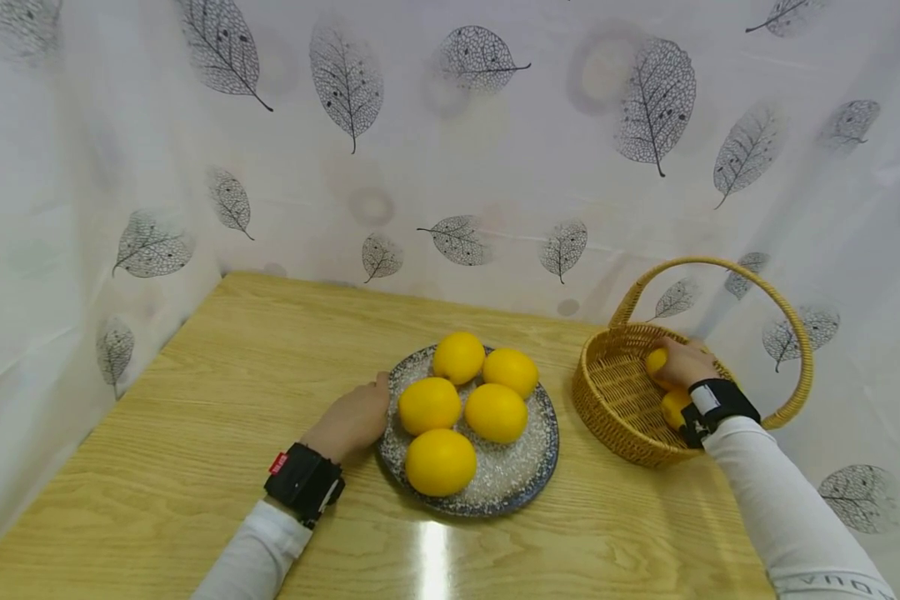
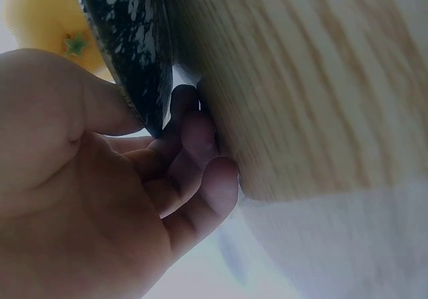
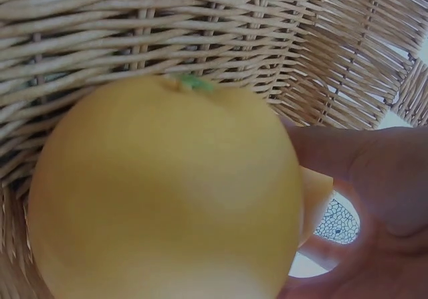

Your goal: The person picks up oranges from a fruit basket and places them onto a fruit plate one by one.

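Observation:
A speckled dark plate (image 1: 527,477) at the table's middle carries several yellow citrus fruits (image 1: 440,461). My left hand (image 1: 378,393) grips its left rim. In the left wrist view the thumb (image 2: 100,105) lies on top of the plate rim (image 2: 130,38) and the curled fingers (image 2: 194,145) sit under it against the table. To the right stands a wicker basket (image 1: 603,396). My right hand (image 1: 675,360) is inside it, holding a yellow fruit (image 1: 656,363). A second yellow fruit (image 1: 675,408) lies in the basket by my wrist and fills the right wrist view (image 3: 160,192).
The wooden table (image 1: 232,400) is boxed in by a white leaf-print curtain (image 1: 450,167) at the back and on both sides. The basket's arched handle (image 1: 720,265) rises above my right hand. The table's left half holds nothing.

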Demonstrator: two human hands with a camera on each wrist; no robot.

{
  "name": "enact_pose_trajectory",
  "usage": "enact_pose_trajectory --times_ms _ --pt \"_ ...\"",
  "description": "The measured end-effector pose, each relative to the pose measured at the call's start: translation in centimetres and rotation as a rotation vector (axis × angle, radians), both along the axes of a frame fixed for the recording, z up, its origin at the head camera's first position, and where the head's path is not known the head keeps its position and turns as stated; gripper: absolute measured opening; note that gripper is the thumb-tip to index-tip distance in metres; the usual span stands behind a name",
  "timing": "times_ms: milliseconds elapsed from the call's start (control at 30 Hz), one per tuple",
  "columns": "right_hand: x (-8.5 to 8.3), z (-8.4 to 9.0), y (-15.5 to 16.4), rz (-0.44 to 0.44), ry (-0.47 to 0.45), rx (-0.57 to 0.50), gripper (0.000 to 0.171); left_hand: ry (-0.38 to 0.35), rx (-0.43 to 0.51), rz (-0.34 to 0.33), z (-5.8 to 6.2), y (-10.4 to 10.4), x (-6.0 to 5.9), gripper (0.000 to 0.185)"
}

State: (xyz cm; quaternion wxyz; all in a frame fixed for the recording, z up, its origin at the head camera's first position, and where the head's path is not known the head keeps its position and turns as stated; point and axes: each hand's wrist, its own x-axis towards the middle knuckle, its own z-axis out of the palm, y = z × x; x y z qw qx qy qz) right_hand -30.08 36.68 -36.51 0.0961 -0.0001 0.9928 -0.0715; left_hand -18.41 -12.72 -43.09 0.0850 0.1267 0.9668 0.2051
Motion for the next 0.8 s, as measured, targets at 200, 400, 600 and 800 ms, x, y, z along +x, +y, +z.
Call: enact_pose_trajectory --times_ms 200,400,600,800 --pt "-0.04 -0.46 -0.35 -0.022 -0.008 -0.017 0.055 -0.009 -0.01 0.001 0.02 0.01 0.04 0.052" --pt "0.16 -0.54 -0.42 -0.03 -0.02 -0.035 0.054 0.002 -0.025 -0.008 0.01 -0.03 0.01 0.051" --pt "0.22 -0.37 -0.56 -0.025 -0.019 -0.051 0.051 -0.003 -0.026 -0.003 0.01 -0.03 -0.01 0.051" --pt "0.1 -0.47 -0.59 -0.026 -0.017 -0.053 0.052 -0.006 -0.027 -0.002 -0.11 -0.02 -0.08 0.052"
